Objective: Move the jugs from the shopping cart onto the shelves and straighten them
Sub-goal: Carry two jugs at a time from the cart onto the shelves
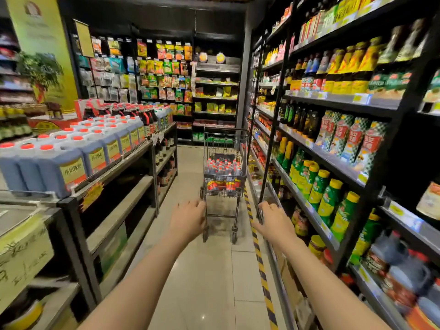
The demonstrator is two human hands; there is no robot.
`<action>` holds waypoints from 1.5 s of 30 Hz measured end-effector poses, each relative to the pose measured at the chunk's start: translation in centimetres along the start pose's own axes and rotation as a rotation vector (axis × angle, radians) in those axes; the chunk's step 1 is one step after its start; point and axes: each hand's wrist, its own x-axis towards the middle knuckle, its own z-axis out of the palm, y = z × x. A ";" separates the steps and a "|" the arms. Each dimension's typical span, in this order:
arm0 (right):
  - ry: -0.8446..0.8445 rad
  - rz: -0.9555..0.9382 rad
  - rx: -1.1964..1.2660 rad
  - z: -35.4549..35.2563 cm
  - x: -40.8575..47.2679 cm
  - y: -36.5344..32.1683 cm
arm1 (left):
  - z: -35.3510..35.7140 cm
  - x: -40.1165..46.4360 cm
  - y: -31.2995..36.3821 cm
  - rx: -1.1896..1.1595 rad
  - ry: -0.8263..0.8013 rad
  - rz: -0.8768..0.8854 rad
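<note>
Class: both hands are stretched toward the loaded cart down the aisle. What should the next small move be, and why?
Probably step forward to the shopping cart. Its jugs are all inside it, and the left hand and right hand are open, holding nothing, apparently short of the cart.

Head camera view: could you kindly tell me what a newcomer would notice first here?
Two bare arms reach forward, the left hand and right hand stretched toward a shopping cart standing mid-aisle, loaded with red-capped jugs. On the left, rows of big jugs with orange caps fill a shelf top. On the right, tall shelves hold green and yellow bottles.
</note>
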 end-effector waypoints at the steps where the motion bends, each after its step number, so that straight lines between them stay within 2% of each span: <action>1: -0.010 0.001 0.000 0.7 1.9 0.2 | 0.9 1.6 -0.3 -0.008 -0.010 -0.010; 6: -0.035 0.023 -0.024 4.7 11.2 1.2 | 6.5 10.6 -1.8 -0.035 -0.057 -0.035; 17: -0.062 0.069 -0.028 10.9 34.5 3.4 | 14.5 35.2 -4.2 -0.039 -0.093 0.051; 26: -0.149 0.046 -0.019 16.6 50.6 4.4 | 23.1 49.6 -7.3 -0.089 -0.169 0.015; 34: -0.167 0.014 0.041 22.0 68.7 7.0 | 30.3 65.9 -9.1 -0.108 -0.192 -0.029; 45: -0.330 0.158 0.210 31.0 87.5 9.7 | 42.5 82.9 -11.3 -0.167 -0.370 -0.039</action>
